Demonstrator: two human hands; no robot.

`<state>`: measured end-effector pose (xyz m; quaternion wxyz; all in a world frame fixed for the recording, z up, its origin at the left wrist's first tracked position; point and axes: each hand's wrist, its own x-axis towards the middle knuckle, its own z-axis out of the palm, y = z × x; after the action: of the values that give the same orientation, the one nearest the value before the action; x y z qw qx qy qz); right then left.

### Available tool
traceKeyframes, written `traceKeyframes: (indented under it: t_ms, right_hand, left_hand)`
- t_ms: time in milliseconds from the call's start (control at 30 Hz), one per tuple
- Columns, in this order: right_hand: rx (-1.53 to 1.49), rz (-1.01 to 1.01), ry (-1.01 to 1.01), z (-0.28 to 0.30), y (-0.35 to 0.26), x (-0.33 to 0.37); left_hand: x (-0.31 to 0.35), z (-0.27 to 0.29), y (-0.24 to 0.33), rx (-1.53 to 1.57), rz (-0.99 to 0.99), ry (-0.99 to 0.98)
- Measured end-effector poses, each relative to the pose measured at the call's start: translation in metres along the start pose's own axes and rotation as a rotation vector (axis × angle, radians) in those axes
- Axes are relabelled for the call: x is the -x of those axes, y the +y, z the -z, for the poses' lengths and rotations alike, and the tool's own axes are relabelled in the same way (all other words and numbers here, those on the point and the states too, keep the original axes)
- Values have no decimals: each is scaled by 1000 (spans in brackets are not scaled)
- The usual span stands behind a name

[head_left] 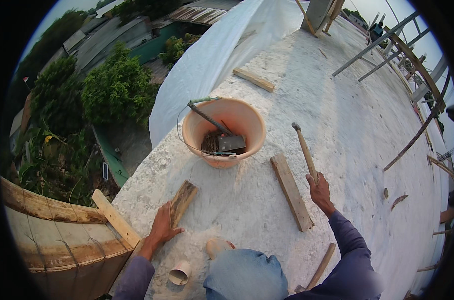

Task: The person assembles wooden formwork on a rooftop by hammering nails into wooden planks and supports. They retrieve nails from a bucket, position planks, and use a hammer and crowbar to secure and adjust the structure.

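Note:
My left hand [163, 226] rests on a short, rough piece of wood [183, 200] lying on the white concrete surface [337, 115], gripping its near end. My right hand [319, 191] holds the wooden handle of a hammer [304, 148], raised with its head pointing away from me. Between the hands lies a flat wooden plank [292, 191]. An orange bucket [224, 131] stands just beyond, holding a hammer-like tool and rusty nails. My knee in blue trousers [244, 275] shows at the bottom.
A short white pipe piece [180, 273] lies near my left knee. Another wood block [253, 79] lies farther off. Curved wooden formwork [57, 235] borders the left edge, with a drop to trees and roofs beyond. Poles and scaffolding [412, 65] stand at right.

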<state>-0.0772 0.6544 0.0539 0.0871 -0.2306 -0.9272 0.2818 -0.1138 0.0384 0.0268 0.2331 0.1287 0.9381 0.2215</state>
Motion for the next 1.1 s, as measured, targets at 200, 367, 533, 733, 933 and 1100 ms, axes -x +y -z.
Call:
traceKeyframes:
  t_ms: [200,367,533,733,933,1100]
  right_hand:
    - [333,384,-64,-19,-78,-151]
    - [409,682,-173,-53,-140,-232]
    - [610,456,-146,-80,-150,-327]
    - [561,448,-137,-114,-150,-333]
    - [659,432,-76,-97,-138,-340]
    - [537,293,-58,-117,-93,-282]
  left_hand:
    - [-1,-16,11,-21,129,50]
    - [-11,-25,7,-44,131,70]
    - [-17,-27,2,25,164,81]
    - [-20,-25,5,75,189,87]
    - [-21,-21,10,126,235,64]
    - [-20,-22,7,76,172,120]
